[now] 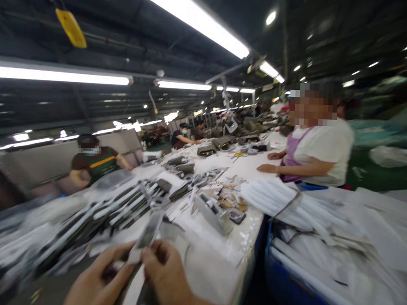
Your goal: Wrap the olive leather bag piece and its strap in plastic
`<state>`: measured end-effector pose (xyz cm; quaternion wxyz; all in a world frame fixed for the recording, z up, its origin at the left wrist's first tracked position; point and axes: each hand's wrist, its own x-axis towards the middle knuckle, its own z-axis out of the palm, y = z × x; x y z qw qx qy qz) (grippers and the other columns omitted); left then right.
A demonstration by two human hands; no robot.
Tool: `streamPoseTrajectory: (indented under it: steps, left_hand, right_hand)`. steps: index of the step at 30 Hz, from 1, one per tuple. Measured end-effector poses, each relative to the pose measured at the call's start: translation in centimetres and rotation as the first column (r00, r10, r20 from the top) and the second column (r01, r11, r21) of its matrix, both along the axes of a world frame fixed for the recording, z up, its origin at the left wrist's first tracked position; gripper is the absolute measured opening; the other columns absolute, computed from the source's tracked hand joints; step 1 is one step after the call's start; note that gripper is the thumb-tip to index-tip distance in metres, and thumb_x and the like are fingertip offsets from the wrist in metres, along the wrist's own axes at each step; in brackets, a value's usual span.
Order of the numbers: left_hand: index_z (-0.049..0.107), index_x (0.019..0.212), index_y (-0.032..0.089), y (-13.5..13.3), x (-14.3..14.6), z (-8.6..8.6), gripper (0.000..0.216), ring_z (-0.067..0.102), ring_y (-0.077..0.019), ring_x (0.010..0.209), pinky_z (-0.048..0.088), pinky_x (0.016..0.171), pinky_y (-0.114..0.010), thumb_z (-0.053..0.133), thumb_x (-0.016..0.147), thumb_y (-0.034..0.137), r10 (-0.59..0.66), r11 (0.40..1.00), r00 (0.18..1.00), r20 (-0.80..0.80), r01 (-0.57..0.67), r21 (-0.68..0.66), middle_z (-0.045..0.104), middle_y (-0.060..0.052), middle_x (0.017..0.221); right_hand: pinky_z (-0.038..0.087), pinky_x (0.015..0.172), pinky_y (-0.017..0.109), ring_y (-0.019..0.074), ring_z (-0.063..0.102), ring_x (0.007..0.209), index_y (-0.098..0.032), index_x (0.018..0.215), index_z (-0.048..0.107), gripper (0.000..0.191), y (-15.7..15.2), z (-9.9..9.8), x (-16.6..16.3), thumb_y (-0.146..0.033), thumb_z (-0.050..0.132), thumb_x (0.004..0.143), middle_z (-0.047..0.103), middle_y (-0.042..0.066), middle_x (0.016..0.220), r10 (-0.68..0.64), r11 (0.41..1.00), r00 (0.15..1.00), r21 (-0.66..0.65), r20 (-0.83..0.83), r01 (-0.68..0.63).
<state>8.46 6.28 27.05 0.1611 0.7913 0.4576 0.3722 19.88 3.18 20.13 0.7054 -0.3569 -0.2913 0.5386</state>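
While blurred, both hands, left hand (97, 280) and right hand (166, 275), pinch a flat grey strip (146, 236).

White rolls (282, 199) in blue bin (285, 289); co-workers along table (216, 264).

table: long white worktable (219, 264), runs away from the camera, blue side panel at the near right
left heap: grey and white strips (121, 207) in a row, blurred
middle: grey box-shaped piece (214, 213), just beside it brown cardboard scraps (230, 195)
right edge: bundle of white rolled sheets (275, 197), tied with a band, overhanging
far end: dark grey stacked parts (220, 142), small yellow item (238, 154)
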Motion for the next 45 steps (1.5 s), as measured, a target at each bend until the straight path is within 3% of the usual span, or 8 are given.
streamPoseTrajectory:
  steps: [2,5,13,19,26,31,38,45]
  left_hand:
    - [0.075,0.093,0.023,-1.7,0.0,0.0,0.034,0.07,-0.0266,0.092,0.057,0.074,-0.034,0.068,0.071,0.048,0.011,0.997,0.998,0.055,-0.007,-0.074,0.076,-0.005,0.098]
    - [0.073,0.099,0.022,-2.3,0.9,-0.2,0.029,0.067,-0.0229,0.091,0.053,0.073,-0.031,0.064,0.078,0.037,-0.018,0.994,0.995,0.102,0.028,-0.105,0.075,-0.005,0.097]
    - [0.074,0.101,0.018,-2.8,2.3,-0.7,0.024,0.066,-0.0197,0.09,0.051,0.075,-0.029,0.065,0.082,0.026,-0.025,0.986,0.989,0.143,0.048,-0.162,0.074,-0.007,0.102]
    - [0.074,0.106,0.018,-3.0,2.5,-0.8,0.028,0.067,-0.0192,0.09,0.05,0.075,-0.026,0.066,0.081,0.029,0.01,0.972,0.984,0.18,0.033,-0.234,0.074,-0.004,0.099]
    - [0.076,0.104,0.02,-2.9,1.8,0.3,0.025,0.066,-0.0181,0.092,0.049,0.081,-0.024,0.065,0.083,0.029,0.013,0.913,0.931,0.365,0.138,-0.385,0.076,-0.001,0.099]
    - [0.077,0.097,0.019,-2.6,1.3,0.9,0.033,0.067,-0.0196,0.092,0.049,0.081,-0.025,0.068,0.085,0.049,0.0,0.916,0.95,0.311,0.125,-0.382,0.076,-0.002,0.093]
    - [0.076,0.104,0.02,-2.5,1.2,1.2,0.031,0.068,-0.0184,0.084,0.05,0.071,-0.024,0.071,0.083,0.043,-0.011,0.942,0.983,0.184,0.072,-0.328,0.077,-0.002,0.094]
    - [0.075,0.106,0.019,-3.1,0.8,1.1,0.032,0.066,-0.0165,0.08,0.05,0.071,-0.024,0.071,0.082,0.041,0.021,0.936,0.975,0.223,0.059,-0.348,0.075,-0.003,0.092]
  right_hand:
    - [0.035,0.053,0.022,0.0082,0.04,0.055,-0.019,0.074,0.055,0.039,-1.5,0.2,0.1,-0.054,0.072,0.072,0.045,-0.006,0.061,-0.021,0.999,1.0,0.038,-0.009,0.022]
    - [0.037,0.058,0.022,0.0083,0.043,0.059,-0.018,0.086,0.061,0.033,-1.6,0.0,1.0,-0.048,0.071,0.079,0.05,-0.005,0.068,0.032,0.996,0.999,0.083,-0.026,-0.03]
    - [0.038,0.059,0.023,0.0091,0.044,0.062,-0.02,0.09,0.063,0.031,-1.5,-1.4,1.5,-0.047,0.074,0.079,0.051,-0.005,0.071,0.065,0.994,0.99,0.093,-0.126,-0.054]
    - [0.031,0.051,0.022,0.0083,0.037,0.055,-0.02,0.085,0.06,0.029,-1.2,-1.4,1.8,-0.046,0.071,0.082,0.045,-0.007,0.062,0.044,0.992,0.995,0.121,-0.089,-0.033]
    - [0.033,0.053,0.021,0.0079,0.038,0.056,-0.02,0.086,0.061,0.026,-0.9,-0.8,2.1,-0.043,0.071,0.083,0.05,-0.007,0.065,0.026,0.988,0.999,0.15,-0.037,-0.02]
    - [0.038,0.055,0.021,0.0081,0.042,0.057,-0.019,0.091,0.062,0.024,-0.6,-0.6,2.1,-0.04,0.071,0.083,0.055,-0.006,0.07,-0.005,0.986,1.0,0.167,-0.007,0.006]
    - [0.041,0.057,0.022,0.0092,0.049,0.061,-0.019,0.099,0.063,0.026,-0.3,-0.7,1.5,-0.039,0.07,0.083,0.064,-0.003,0.081,-0.058,0.984,0.998,0.169,0.038,0.051]
    - [0.038,0.054,0.021,0.0086,0.045,0.06,-0.019,0.097,0.063,0.026,-0.7,-0.5,1.3,-0.04,0.069,0.084,0.061,-0.004,0.075,-0.072,0.981,0.997,0.183,0.032,0.065]
